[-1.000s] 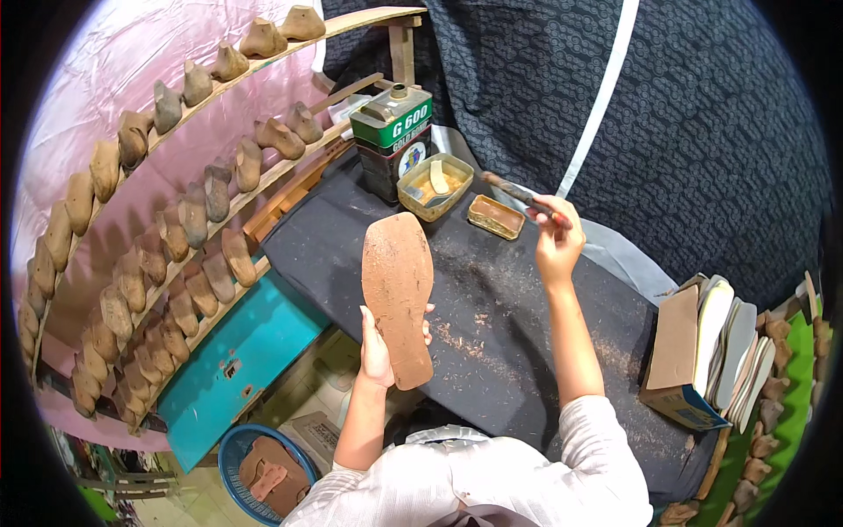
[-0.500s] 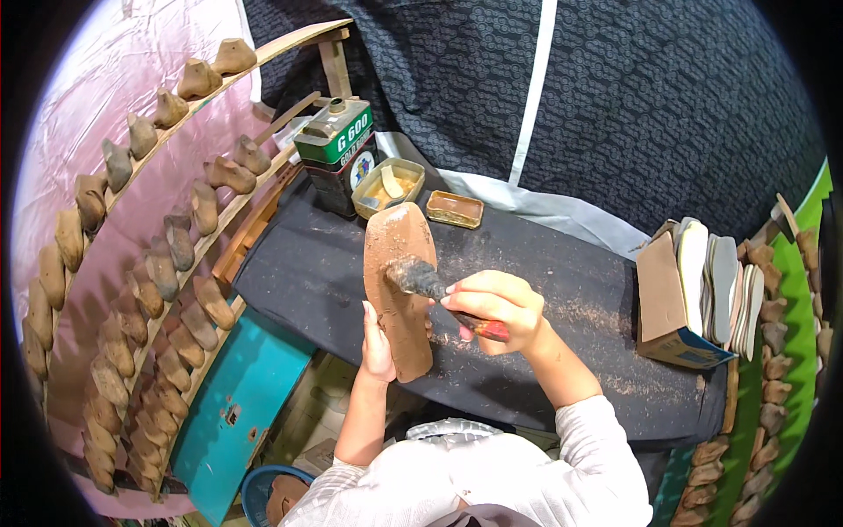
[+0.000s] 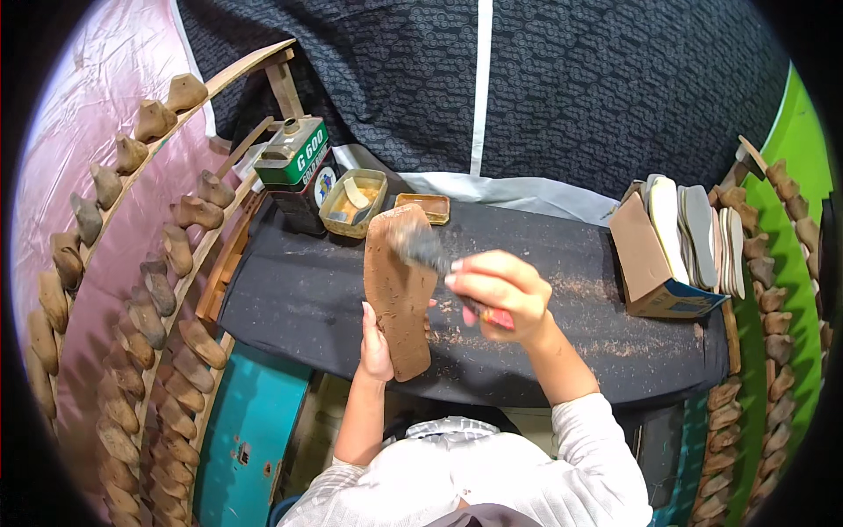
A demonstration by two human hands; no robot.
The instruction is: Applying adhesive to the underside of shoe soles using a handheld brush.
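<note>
My left hand (image 3: 378, 351) grips the lower half of a brown shoe sole (image 3: 406, 294), thumb along its left edge and fingertips showing at the right edge. The sole stands lengthwise above the bench, its broad face toward me, with small crumbs and marks on the surface. In my right hand (image 3: 505, 294), the fingers are closed round a brush (image 3: 428, 253) with a red-ended handle. Its bristles, blurred by motion, are at the upper part of the sole; whether they touch it I cannot tell.
On the black-covered bench (image 3: 544, 342) stand a green-and-black can (image 3: 297, 171), a tub of amber paste with a spatula (image 3: 354, 204), and a shallow tray (image 3: 423, 208). A box of insoles (image 3: 667, 255) sits at right. Racks of wooden shoe lasts (image 3: 132, 307) flank both sides.
The brush has moved up the sole toward its top end, with my right hand shifting slightly. My left hand holds the sole nearly still. The view has turned, so the bench things appear further left.
</note>
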